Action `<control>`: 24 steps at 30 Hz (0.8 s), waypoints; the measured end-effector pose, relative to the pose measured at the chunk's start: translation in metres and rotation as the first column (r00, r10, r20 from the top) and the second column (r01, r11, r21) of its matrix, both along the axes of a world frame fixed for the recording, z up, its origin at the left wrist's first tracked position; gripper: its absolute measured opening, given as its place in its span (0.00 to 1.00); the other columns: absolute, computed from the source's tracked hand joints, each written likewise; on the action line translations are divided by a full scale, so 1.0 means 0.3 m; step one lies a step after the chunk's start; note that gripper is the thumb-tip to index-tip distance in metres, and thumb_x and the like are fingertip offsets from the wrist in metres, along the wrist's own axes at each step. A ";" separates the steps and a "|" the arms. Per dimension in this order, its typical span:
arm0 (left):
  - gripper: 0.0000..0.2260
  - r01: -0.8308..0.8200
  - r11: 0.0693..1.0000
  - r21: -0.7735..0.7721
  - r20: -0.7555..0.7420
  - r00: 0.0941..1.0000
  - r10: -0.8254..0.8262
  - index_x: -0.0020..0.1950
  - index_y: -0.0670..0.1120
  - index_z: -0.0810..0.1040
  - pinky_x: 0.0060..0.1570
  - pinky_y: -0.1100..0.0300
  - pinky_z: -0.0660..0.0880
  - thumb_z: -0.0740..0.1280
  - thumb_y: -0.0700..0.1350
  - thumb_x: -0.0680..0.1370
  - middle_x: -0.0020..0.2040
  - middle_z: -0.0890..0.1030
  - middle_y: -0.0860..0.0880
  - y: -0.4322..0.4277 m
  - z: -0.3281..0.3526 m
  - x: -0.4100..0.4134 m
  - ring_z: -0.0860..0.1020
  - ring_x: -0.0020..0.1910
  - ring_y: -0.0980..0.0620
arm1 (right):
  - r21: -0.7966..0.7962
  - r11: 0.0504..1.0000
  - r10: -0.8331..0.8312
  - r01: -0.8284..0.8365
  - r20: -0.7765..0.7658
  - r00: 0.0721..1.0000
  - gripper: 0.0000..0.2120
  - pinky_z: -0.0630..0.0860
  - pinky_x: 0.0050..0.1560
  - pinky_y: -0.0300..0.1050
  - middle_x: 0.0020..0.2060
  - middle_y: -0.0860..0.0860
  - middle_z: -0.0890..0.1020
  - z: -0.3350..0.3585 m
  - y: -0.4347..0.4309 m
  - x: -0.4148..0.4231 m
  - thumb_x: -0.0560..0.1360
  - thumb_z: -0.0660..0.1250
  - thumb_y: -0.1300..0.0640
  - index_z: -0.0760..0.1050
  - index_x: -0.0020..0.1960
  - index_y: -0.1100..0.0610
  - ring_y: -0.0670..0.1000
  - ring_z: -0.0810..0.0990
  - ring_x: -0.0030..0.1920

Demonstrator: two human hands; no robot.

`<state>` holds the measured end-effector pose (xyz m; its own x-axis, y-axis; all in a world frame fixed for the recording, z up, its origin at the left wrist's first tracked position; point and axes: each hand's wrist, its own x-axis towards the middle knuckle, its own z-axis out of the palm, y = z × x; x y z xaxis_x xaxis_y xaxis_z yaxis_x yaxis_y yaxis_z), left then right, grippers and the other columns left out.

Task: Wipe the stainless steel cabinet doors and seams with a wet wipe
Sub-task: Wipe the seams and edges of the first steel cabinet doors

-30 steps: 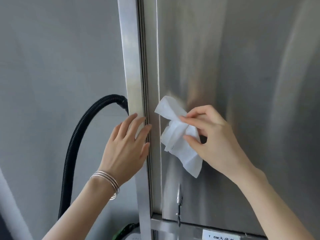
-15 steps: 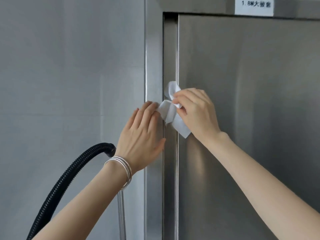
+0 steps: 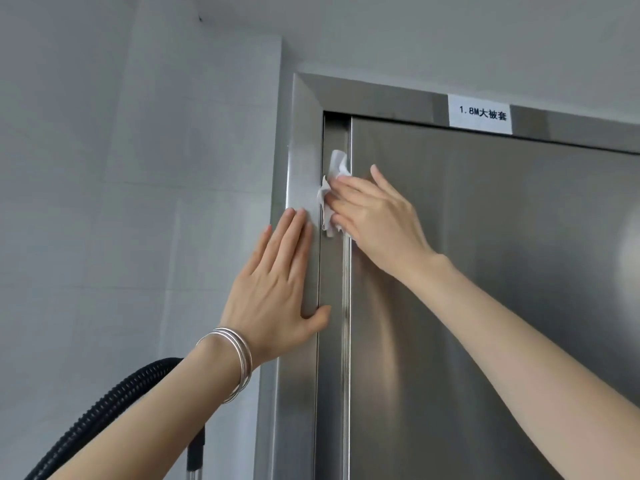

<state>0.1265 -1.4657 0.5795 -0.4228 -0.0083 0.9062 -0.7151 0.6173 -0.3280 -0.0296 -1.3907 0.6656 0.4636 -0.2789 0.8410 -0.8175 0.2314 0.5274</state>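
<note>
Stainless steel seam (image 3: 333, 358), upper left of the cabinet: I'd judge the wet wipe (image 3: 336, 166), bunched in the channel just below the top corner, wants firm pressure and one run right up into that corner. My left hand (image 3: 273, 292) lies flat on the frame (image 3: 301, 150), fingers straight, thumb over its edge, gripping nothing. My right hand (image 3: 377, 216), arm reaching up across the cabinet door (image 3: 502, 289), presses the wipe with outstretched fingers.
</note>
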 end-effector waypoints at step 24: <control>0.41 -0.021 0.990 -0.138 0.007 1.000 0.022 0.75 0.35 0.58 0.71 0.40 0.60 0.56 0.61 0.71 0.76 0.58 0.38 -0.039 0.001 -0.007 0.55 0.76 0.40 | -0.235 0.969 -0.036 0.076 0.170 0.985 0.15 0.55 0.50 0.43 0.51 0.45 0.81 0.273 -0.044 0.063 0.79 0.54 0.55 0.80 0.49 0.49 0.48 0.76 0.50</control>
<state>0.1243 -1.4773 0.5796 -0.4314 0.1071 0.8958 -0.7248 0.5501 -0.4148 -0.0107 -1.4038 0.7475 0.3041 -0.0816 0.9491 -0.8699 0.3822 0.3116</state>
